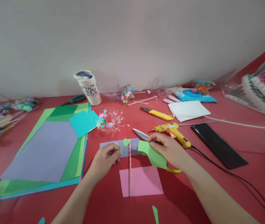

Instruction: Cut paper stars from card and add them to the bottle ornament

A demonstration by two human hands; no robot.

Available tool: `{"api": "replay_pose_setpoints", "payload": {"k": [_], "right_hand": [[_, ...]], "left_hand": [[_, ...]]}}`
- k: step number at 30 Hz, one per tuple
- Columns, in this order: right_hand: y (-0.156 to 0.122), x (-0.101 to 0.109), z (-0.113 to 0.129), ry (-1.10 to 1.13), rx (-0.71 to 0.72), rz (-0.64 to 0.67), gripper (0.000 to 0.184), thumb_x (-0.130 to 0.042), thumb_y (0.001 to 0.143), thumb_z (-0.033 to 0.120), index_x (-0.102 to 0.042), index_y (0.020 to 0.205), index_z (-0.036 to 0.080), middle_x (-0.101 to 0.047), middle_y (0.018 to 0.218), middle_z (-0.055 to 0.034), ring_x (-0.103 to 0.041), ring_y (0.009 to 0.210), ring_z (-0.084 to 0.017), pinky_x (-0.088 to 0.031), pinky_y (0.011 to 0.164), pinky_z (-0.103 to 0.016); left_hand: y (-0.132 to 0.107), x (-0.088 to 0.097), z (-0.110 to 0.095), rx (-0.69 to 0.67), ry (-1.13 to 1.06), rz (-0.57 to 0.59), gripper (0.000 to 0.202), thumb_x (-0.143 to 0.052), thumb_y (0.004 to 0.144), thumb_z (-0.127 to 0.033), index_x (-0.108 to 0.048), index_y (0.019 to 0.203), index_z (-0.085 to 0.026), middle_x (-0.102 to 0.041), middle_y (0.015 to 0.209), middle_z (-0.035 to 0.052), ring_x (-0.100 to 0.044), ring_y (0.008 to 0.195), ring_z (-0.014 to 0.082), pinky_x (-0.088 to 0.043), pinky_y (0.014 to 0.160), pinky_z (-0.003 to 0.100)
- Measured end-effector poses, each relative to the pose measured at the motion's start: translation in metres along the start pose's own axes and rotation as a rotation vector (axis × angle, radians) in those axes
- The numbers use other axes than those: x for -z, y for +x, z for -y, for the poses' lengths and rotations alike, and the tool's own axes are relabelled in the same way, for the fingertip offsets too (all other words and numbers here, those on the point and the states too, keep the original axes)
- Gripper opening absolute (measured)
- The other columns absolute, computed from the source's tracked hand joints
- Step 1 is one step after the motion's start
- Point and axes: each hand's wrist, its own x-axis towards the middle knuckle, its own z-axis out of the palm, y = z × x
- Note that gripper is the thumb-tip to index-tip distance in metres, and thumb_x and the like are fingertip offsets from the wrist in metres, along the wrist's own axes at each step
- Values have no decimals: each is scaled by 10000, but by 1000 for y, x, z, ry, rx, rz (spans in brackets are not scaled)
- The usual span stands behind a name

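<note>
My right hand (168, 146) is closed on a piece of light green paper (157, 157), its fingertips at the upper edge. Under that hand lie scissors (141, 134), blade to the upper left and a yellow handle below. My left hand (107, 155) is curled, thumb and finger pinched at a small green paper cutout (121, 151). Both hands are over a strip of purple paper (134, 144). Another green cutout (126, 142) rests on the strip by the tip of a pink pencil (130, 168). The pencil lies across a pink paper rectangle (146, 182).
A glue gun (173, 130), box cutter (159, 114) and phone (218, 144) lie right. Stacked coloured sheets (41, 149) cover the left. Behind are a white cup (89, 87), star decorations (110, 119) and white paper (189, 110). A green scrap (155, 214) lies in front.
</note>
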Motion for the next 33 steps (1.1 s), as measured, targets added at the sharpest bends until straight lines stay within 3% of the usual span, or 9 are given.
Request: {"api": "replay_pose_setpoints", "payload": {"k": [2, 4, 7, 14, 18, 25, 29, 33], "right_hand": [[-1, -4, -1, -29, -7, 6, 134, -433, 829, 219, -565, 847, 237, -659, 813, -10, -624, 763, -199, -457, 664, -301], [-1, -8, -1, -61, 0, 23, 149, -435, 817, 183, -572, 832, 239, -669, 838, -11, -625, 789, -202, -450, 690, -310], [-2, -9, 2, -98, 16, 41, 158, -429, 806, 156, -567, 812, 233, -674, 846, -17, -623, 781, -196, -443, 674, -299], [-2, -10, 3, -197, 47, 18, 167, -435, 819, 136, -576, 822, 225, -681, 817, -17, -630, 733, -184, -436, 615, -271], [-1, -11, 0, -275, 95, 5, 191, -451, 819, 94, -598, 815, 216, -689, 822, -20, -638, 732, -182, -435, 594, -262], [1, -20, 10, -482, 344, 7, 192, -529, 795, 23, -661, 806, 162, -666, 892, -104, -552, 871, -275, -448, 781, -411], [11, -36, 25, -556, 512, 80, 268, -506, 816, 3, -674, 950, 165, -648, 929, -79, -533, 915, -251, -436, 898, -412], [25, -50, 25, -632, 569, 97, 418, -507, 786, -40, -672, 1082, 206, -619, 1011, -72, -499, 980, -254, -355, 1016, -436]], "left_hand": [[-5, -3, -7, -33, 2, 89, 143, -546, 797, -276, -579, 677, -205, -690, 858, 47, -608, 706, 155, -445, 622, 258], [-11, -7, -14, -89, 63, 220, 166, -551, 808, -237, -579, 647, -206, -677, 1105, 58, -604, 980, 192, -438, 794, 280], [-16, -12, -18, -148, 223, 333, 177, -491, 838, -173, -561, 682, -217, -664, 1153, 30, -596, 1009, 183, -412, 793, 278], [-8, -10, -6, -211, 318, 217, 136, -459, 846, -177, -527, 735, -217, -614, 818, 3, -560, 796, 164, -402, 721, 272], [-5, -6, -2, -204, 334, 161, 148, -459, 831, -169, -511, 698, -209, -568, 729, -13, -532, 728, 155, -387, 679, 268], [-3, -4, -1, -192, 354, 119, 143, -475, 787, -152, -516, 661, -205, -534, 645, -30, -493, 636, 142, -360, 602, 258], [0, -2, -1, -217, 333, 50, 130, -453, 781, -145, -505, 682, -211, -553, 693, -19, -504, 669, 146, -379, 628, 259], [2, 1, 3, -232, 324, 4, 126, -452, 784, -156, -510, 687, -210, -667, 921, 35, -581, 805, 166, -408, 722, 278]]}}
